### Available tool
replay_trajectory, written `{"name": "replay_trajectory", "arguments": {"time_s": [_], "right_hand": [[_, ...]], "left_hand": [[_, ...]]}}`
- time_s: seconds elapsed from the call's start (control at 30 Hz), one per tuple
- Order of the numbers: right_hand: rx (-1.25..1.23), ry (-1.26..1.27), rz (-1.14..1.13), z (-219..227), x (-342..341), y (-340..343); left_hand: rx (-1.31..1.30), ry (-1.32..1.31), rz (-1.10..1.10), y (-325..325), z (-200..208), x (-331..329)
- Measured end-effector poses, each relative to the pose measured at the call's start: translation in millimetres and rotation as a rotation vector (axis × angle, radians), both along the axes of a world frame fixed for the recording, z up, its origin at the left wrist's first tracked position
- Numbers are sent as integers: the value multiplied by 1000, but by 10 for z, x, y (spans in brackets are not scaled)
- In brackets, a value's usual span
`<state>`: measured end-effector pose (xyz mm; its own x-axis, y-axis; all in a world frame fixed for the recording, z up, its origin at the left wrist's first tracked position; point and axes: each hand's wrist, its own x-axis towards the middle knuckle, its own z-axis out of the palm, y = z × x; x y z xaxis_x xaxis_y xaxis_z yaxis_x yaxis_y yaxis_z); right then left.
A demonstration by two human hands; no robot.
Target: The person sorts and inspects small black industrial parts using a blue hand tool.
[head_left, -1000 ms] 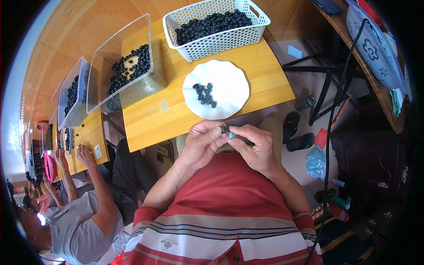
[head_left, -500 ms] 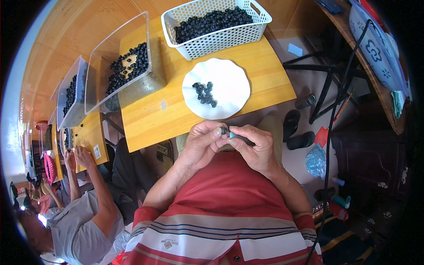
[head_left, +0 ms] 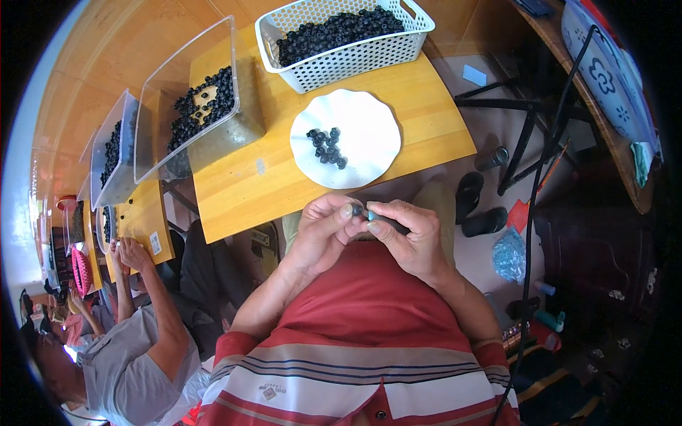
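Above my lap, just off the table's near edge, my two hands meet. My left hand point(head_left: 321, 228) pinches a small dark round piece point(head_left: 357, 211), much like a blueberry, between thumb and fingertips. Closed around a short dark tool with a light blue end point(head_left: 373, 215), my right hand point(head_left: 412, 233) holds that end close to the piece. Fingers hide most of the tool, and I cannot tell whether its tip touches. Beyond my hands, a white wavy-edged plate point(head_left: 369, 117) carries several similar dark round pieces point(head_left: 327, 148).
On the wooden table point(head_left: 241, 206) stand a white perforated basket point(head_left: 355, 62) and a clear plastic bin point(head_left: 245, 113), both holding many dark pieces. At left, a person in grey point(head_left: 138, 362) works at another table. A black cable point(head_left: 529, 270) hangs down on the right.
The view has shifted slightly, so the table, plate and basket sit a little higher and further left. My hands keep nearly the same pose. At left, the other person's hands have moved closer together.
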<state>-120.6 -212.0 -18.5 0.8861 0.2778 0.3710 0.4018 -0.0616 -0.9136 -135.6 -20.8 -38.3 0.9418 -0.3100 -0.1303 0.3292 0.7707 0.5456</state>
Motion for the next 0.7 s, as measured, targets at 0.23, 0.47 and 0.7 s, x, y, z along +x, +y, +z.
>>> {"name": "replay_trajectory", "arguments": {"time_s": [0.23, 0.47, 0.7], "right_hand": [[-4, -37, 15, -26, -7, 4], [-108, -127, -89, -20, 20, 29], [-266, -214, -87, -2, 45, 39]], "left_hand": [[18, 47, 14, -27, 31, 7], [14, 85, 14, -27, -8, 1], [49, 108, 0, -36, -9, 9]]}}
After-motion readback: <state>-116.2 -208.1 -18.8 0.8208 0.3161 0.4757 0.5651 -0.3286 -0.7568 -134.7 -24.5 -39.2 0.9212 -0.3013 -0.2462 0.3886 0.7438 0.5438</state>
